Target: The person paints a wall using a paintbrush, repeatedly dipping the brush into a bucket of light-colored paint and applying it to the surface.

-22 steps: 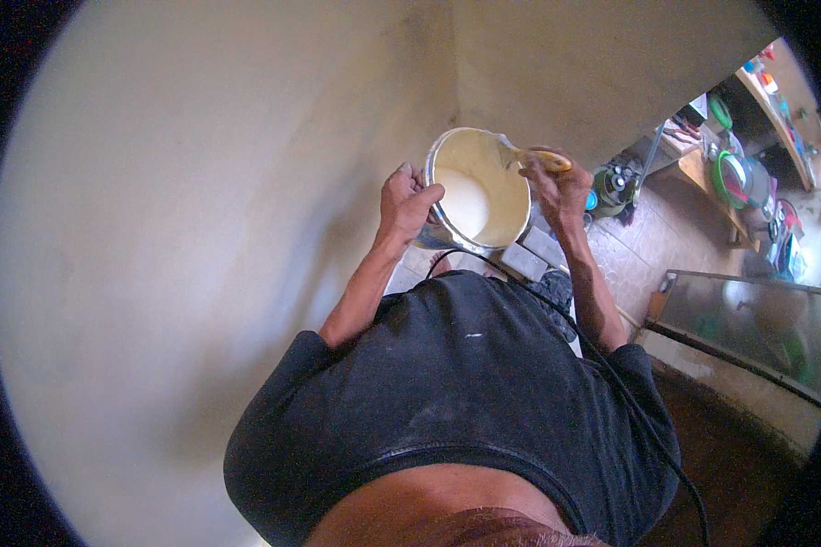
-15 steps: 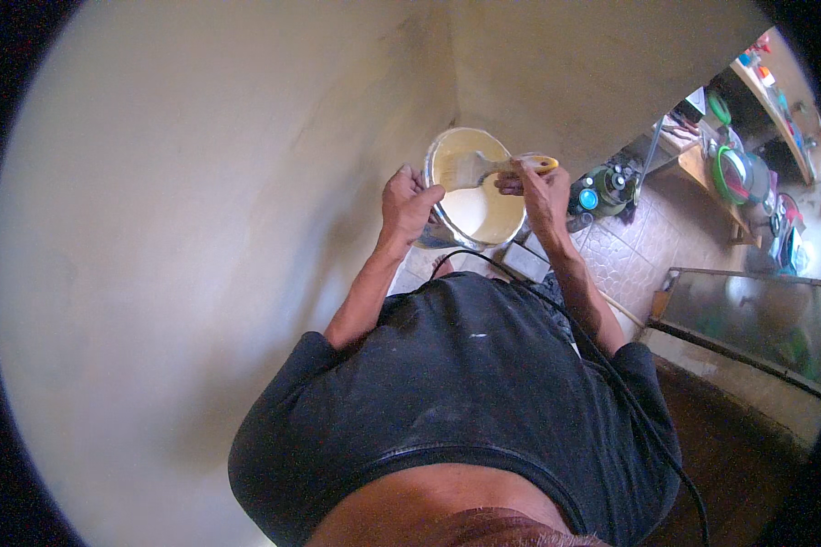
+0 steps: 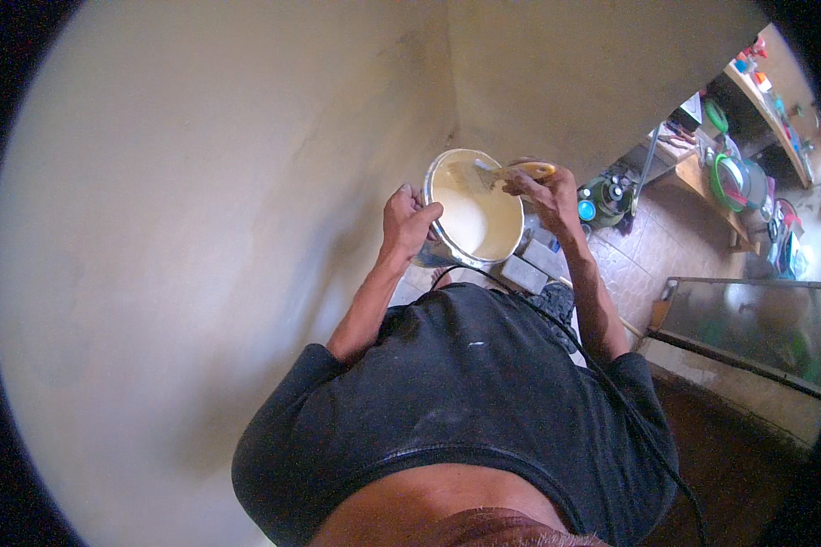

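My left hand [image 3: 410, 223] grips the left rim of a round paint bucket [image 3: 509, 252], thumb over the edge and fingers around the outside. The bucket tilts toward me, and pale cream paint [image 3: 462, 224] lies in it. In my right hand [image 3: 547, 193] is a paintbrush with a yellowish handle [image 3: 540, 170]. Its bristles point left, inside the bucket's mouth near the far right rim, above the paint. My right fingers are closed around the handle near the ferrule.
Plain walls meet in a corner [image 3: 453, 91] ahead. Grey blocks [image 3: 524, 273] lie on the floor below the bucket. Dark bottles or jars [image 3: 608, 196] stand right of my right hand. Farther right are a wooden bench [image 3: 702, 187], a green-rimmed basin [image 3: 725, 182] and a framed glass panel [image 3: 748, 324]. A black cable [image 3: 602, 369] crosses my shirt.
The bucket and both hands appear slightly lower in view. The brush has shifted toward the far right rim, and its bristles now reach less far across the bucket's mouth.
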Tool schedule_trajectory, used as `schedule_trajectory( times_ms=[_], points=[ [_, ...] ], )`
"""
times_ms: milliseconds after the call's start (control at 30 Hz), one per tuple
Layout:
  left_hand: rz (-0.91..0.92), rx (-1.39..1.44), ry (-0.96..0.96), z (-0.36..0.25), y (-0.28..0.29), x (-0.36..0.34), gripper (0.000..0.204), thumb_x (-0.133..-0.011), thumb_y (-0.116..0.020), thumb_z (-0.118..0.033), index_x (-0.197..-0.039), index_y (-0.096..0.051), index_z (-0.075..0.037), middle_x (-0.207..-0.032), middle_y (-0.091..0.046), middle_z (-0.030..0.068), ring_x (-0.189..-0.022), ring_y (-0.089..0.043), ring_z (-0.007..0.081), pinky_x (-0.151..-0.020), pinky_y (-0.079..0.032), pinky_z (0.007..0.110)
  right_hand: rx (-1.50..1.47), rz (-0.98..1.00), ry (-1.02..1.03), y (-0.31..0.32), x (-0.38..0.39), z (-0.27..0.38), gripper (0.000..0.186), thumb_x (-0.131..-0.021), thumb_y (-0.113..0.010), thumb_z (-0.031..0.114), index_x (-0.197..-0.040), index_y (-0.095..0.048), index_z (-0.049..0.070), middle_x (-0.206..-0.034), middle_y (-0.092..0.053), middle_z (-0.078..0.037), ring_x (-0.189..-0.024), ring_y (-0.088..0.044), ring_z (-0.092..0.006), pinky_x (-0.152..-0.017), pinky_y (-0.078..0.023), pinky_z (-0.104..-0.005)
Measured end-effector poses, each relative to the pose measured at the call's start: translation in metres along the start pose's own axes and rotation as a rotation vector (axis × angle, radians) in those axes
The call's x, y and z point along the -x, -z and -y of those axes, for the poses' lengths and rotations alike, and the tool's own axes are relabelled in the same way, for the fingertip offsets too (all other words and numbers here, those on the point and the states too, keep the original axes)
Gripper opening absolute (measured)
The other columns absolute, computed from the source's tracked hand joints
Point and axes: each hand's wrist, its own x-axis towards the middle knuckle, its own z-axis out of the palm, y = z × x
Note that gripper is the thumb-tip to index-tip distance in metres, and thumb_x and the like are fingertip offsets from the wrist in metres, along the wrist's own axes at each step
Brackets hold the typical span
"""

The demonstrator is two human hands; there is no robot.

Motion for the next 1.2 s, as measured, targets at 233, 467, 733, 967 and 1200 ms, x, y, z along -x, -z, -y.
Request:
schedule_trajectory(
  times_ms=[233, 467, 733, 967, 1200],
  points=[
    [-0.008, -0.071, 0.036, -0.014, 0.001, 0.004, 0.018, -0.066, -0.064, -0.013, -0.071, -0.049, -0.003, -0.061, -0.049, 0.0031, -0.052, -0.049, 0.0129, -0.044, -0.042, 0.029, 0.575, 0.111, 0.401, 0.0, -0.004, 0.01, 0.022, -0.081, -0.066, 0.009, -0.101, -0.066, 0.002, -0.091, -0.068, -0.012, -0.08, -0.065, -0.0179, -0.068, -0.052, -0.0301],
    [-0.082, -0.156, 0.004, -0.013, 0.002, 0.007, 0.022, -0.067, -0.066, -0.011, -0.073, -0.05, 0.002, -0.062, -0.056, 0.0089, -0.044, -0.055, 0.0141, -0.036, -0.045, 0.028, 0.136, -0.214, 0.21, -0.004, 0.016, 0.008, 0.02, -0.082, -0.065, 0.016, -0.093, -0.066, -0.001, -0.078, -0.069, -0.011, -0.066, -0.066, -0.0174, -0.06, -0.052, -0.0303],
    [-0.163, -0.372, -0.113, 0.025, 0.002, -0.003, 0.033, -0.063, -0.073, -0.022, -0.071, -0.049, -0.001, -0.063, -0.052, 0.01, -0.058, -0.05, 0.0226, -0.055, -0.041, 0.037, -0.126, -0.243, -0.016, -0.032, 0.005, -0.028, 0.012, -0.081, -0.06, 0.011, -0.08, -0.063, -0.001, -0.073, -0.064, -0.008, -0.062, -0.062, -0.0168, -0.058, -0.051, -0.0293],
    [-0.196, -0.236, -0.053, 0.031, -0.003, 0.009, 0.025, -0.064, -0.067, -0.015, -0.071, -0.049, 0.0, -0.063, -0.052, 0.0095, -0.056, -0.051, 0.0199, -0.051, -0.042, 0.035, -0.094, -0.344, 0.424, 0.031, -0.067, 0.039, 0.017, -0.084, -0.062, 0.015, -0.089, -0.062, -0.002, -0.08, -0.065, -0.012, -0.071, -0.066, -0.0215, -0.065, -0.055, -0.0337],
    [-0.255, -0.215, -0.14, 0.091, -0.01, 0.002, 0.022, -0.065, -0.066, -0.011, -0.075, -0.05, 0.001, -0.068, -0.054, 0.0096, -0.051, -0.056, 0.0192, -0.043, -0.048, 0.031, 0.103, -0.433, 1.126, 0.028, -0.175, 0.226, 0.021, -0.086, -0.061, 0.012, -0.098, -0.062, -0.005, -0.086, -0.067, -0.012, -0.076, -0.066, -0.0193, -0.071, -0.053, -0.0288]
  ],
)
